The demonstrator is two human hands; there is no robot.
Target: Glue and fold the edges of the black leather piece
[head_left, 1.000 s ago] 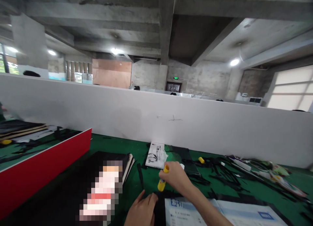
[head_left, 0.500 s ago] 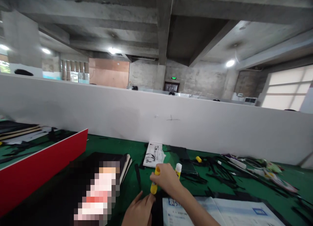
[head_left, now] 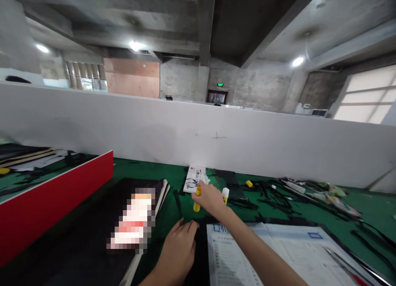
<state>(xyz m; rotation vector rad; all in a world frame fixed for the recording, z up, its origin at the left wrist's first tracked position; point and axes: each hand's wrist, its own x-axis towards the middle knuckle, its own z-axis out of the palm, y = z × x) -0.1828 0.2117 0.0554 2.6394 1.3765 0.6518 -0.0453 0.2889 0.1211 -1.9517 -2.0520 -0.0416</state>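
My right hand (head_left: pixel 208 198) is closed around a yellow glue stick (head_left: pixel 196 206), held upright above the green tabletop. Just behind that hand a second glue stick with a white top (head_left: pixel 225 195) stands on the table. My left hand (head_left: pixel 179 244) lies lower down, fingers loosely extended and fingertips touching the left edge of a black cover (head_left: pixel 200 249). An open printed booklet (head_left: pixel 232 253) rests on this cover, partly hidden by my right forearm. Beyond my right hand lies a small white printed booklet (head_left: pixel 191 179).
A thick black-covered book (head_left: pixel 93 220) lies left, before a red panel (head_left: pixel 58 203). Black strips (head_left: pixel 278 201) and a yellow cap (head_left: pixel 249 183) are scattered right. A pointed metal tool (head_left: pixel 343 263) lies on the page. A white partition (head_left: pixel 148 129) closes off the back.
My right hand with the glue stick has lifted away from my left fingertips. The view has tilted down, showing more of the open booklet and the metal tool.
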